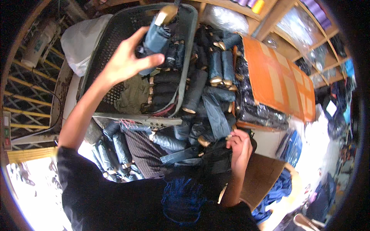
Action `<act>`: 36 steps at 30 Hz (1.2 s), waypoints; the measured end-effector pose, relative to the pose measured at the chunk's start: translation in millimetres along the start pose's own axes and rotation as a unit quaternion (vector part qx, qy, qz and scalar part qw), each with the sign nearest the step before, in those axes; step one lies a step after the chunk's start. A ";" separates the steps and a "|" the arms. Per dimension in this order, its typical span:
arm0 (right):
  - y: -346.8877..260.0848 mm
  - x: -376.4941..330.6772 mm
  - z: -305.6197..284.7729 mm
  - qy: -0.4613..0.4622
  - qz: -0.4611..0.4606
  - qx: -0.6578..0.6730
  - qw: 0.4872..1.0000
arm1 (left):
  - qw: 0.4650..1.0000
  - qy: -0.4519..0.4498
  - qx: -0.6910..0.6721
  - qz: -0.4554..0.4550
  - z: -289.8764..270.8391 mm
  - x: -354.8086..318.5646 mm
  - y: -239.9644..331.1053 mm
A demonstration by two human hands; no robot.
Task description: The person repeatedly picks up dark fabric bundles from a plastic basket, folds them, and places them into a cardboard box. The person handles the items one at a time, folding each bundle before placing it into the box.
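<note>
Over the black perforated plastic basket [189, 57], my left hand [129, 57] grips a rolled blue denim garment [157, 38] with a pale band at its far end. Thumb and forefinger lie on either side of the roll; the other fingers are mostly hidden. Inside the basket are dark rolled garments [165, 90] and a crumpled olive cloth [133, 94]. My right hand [241, 146] is raised to the right, fingers curled in, beside the lower end of a loose blue denim piece [216, 117]. Whatever those fingers hold, if anything, cannot be made out.
More denim rolls [221, 67] lie right of the basket, and others [121, 148] in front with a striped dark cloth [142, 150]. An orange taped carton [277, 77] stands at right, above black plastic-wrapped goods. Wooden shelves [281, 15] and a metal lattice gate [31, 100] flank the area.
</note>
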State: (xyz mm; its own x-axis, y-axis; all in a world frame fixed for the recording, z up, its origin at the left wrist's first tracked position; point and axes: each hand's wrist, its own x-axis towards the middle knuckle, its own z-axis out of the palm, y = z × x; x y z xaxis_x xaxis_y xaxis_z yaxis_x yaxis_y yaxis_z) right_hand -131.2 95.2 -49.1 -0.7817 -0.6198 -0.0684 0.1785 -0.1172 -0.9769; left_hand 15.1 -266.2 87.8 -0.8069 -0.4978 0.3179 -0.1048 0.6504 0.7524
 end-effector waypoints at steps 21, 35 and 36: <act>33.8 -68.0 -66.6 0.103 0.214 0.399 0.886 | 0.986 -0.013 0.148 0.075 257.7 -118.4 41.3; 1.8 -48.5 -18.0 -0.206 0.166 0.151 0.953 | 0.984 0.073 -0.161 -0.026 256.5 -140.4 37.1; 1.8 -47.5 -17.2 -0.205 0.173 0.154 0.951 | 0.980 0.084 -0.178 -0.036 257.5 -146.3 33.4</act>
State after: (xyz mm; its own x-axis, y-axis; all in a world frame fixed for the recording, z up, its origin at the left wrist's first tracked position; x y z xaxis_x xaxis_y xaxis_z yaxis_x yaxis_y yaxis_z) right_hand -104.0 137.7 -51.1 -0.3566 -0.9061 -0.2277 0.5986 -0.0345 -0.8003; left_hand -20.1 -24.0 -82.1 -0.6940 -0.6427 0.3244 0.0760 0.3827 0.9207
